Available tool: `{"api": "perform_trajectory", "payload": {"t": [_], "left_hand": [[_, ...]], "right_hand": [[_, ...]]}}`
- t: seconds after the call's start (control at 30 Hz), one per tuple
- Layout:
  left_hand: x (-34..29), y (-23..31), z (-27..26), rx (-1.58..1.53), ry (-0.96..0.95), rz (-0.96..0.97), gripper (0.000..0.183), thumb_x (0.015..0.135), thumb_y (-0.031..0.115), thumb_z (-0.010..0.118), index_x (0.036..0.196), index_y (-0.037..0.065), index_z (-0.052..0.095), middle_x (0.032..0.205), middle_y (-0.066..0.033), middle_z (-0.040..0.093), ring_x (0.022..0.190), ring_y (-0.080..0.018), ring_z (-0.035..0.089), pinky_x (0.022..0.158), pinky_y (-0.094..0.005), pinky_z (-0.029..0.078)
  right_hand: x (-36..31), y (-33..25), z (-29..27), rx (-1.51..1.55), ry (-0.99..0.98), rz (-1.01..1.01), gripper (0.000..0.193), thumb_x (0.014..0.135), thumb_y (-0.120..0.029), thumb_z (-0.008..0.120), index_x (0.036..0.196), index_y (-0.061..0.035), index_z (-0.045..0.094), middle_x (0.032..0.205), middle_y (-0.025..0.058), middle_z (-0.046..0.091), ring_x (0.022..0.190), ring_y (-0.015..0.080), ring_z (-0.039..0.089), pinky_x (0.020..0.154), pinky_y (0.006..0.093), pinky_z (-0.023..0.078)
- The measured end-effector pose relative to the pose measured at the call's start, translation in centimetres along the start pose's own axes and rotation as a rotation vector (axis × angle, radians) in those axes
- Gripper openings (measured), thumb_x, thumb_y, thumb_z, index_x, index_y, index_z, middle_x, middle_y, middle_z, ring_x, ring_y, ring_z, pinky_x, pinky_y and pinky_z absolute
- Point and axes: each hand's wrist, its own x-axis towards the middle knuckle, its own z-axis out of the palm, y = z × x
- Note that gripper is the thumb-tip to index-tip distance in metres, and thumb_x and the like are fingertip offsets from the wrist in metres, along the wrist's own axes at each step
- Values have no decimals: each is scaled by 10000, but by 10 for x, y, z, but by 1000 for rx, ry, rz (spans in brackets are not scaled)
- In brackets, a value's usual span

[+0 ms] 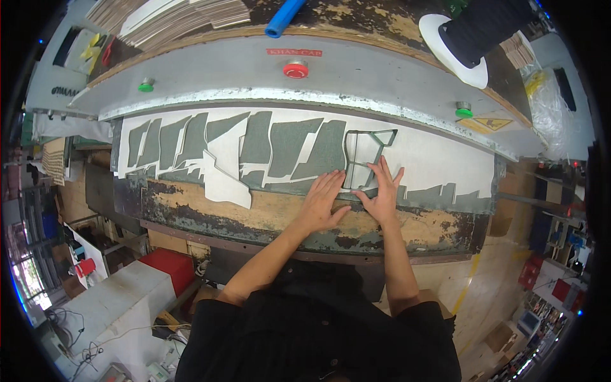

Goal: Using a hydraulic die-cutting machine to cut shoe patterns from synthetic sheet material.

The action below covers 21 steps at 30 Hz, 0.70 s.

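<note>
A white sheet (439, 156) lies along the dark green cutting board (326, 149), which shows through several cut-out gaps in its left and middle parts. On the sheet stands a metal cutting die (359, 164), an open dark frame with crossbars. My left hand (320, 207) rests flat at the die's near left side, fingers stretched and thumb apart. At its near right corner, my right hand (380, 198) touches the frame with spread fingers, the thumb by the near edge. A loose white offcut (227, 175) overlaps the gaps on the left and hangs over the board's near edge.
A grey press beam (219, 73) spans the far side, with a red button (296, 69) and green buttons (146, 84) at either end. Above it lie a blue tube (284, 19), stacked sheets (184, 22) and a black roll (487, 32). A worn wooden ledge (267, 213) runs nearest me.
</note>
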Motion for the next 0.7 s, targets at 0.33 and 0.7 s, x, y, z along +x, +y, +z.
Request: {"api": "perform_trajectory", "payload": {"t": [0.33, 0.7], "left_hand": [[9, 5, -12, -36, 30, -6, 873, 889, 317, 815, 1581, -45, 424, 1593, -248, 505, 1509, -425, 445, 1259, -552, 314], [-12, 3, -78, -129, 237, -175, 500, 916, 163, 794, 1376, 31, 647, 1251, -195, 719, 1174, -406, 671, 1020, -458, 531]], "right_hand": [[8, -6, -7, -20, -59, 15, 811, 770, -386, 921, 1450, -100, 583, 1585, 278, 525, 1577, 392, 386, 1267, 709, 14], [107, -9, -136, 166, 176, 138, 509, 933, -338, 866, 578, -47, 647, 490, 6, 572, 492, 72, 534, 495, 264, 408]]}}
